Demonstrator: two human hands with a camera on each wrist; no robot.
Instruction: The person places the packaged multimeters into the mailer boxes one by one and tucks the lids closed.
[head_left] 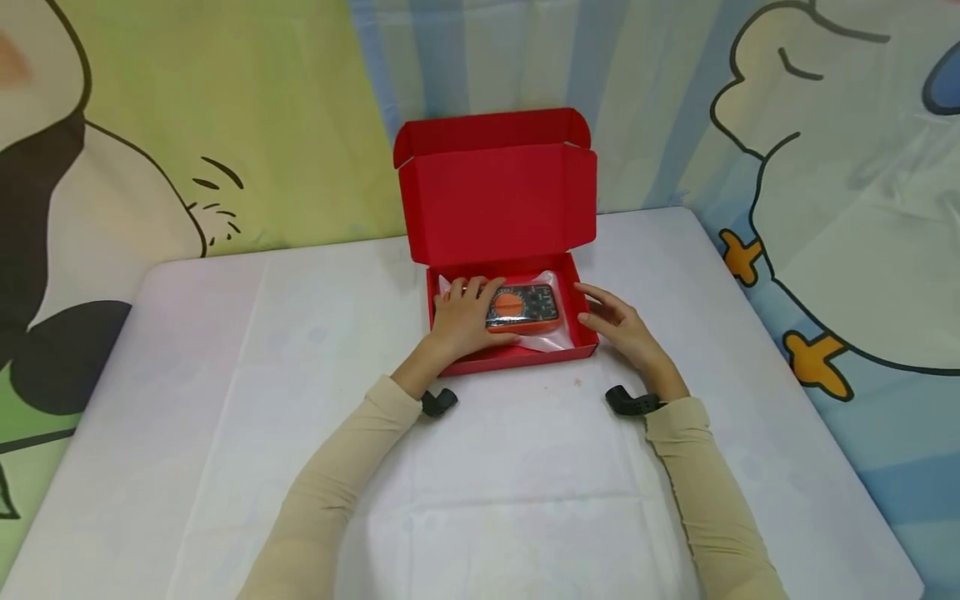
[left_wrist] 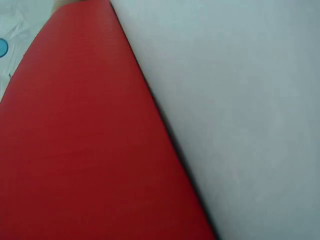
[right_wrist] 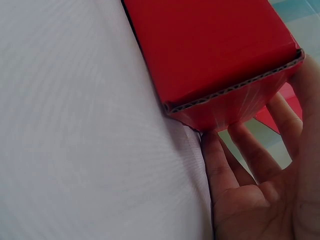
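Observation:
A black and orange multimeter (head_left: 534,305) with an orange dial lies on clear plastic wrap (head_left: 553,340) inside a red cardboard box (head_left: 517,360). My left hand (head_left: 465,321) reaches into the box and grips the multimeter's left end, fingers over the far side and thumb along the near edge. That hand is out of sight in the left wrist view, where a red box wall (left_wrist: 95,140) fills the left half. Against the box's right wall rests my right hand (head_left: 622,327). In the right wrist view its fairly straight fingers (right_wrist: 255,155) touch the side near a corner.
The box's lid (head_left: 495,200) stands raised at the back, close to the patterned cloth backdrop (head_left: 285,108). A white cloth covers the table (head_left: 517,517). Black wrist cameras (head_left: 628,402) are strapped on both wrists.

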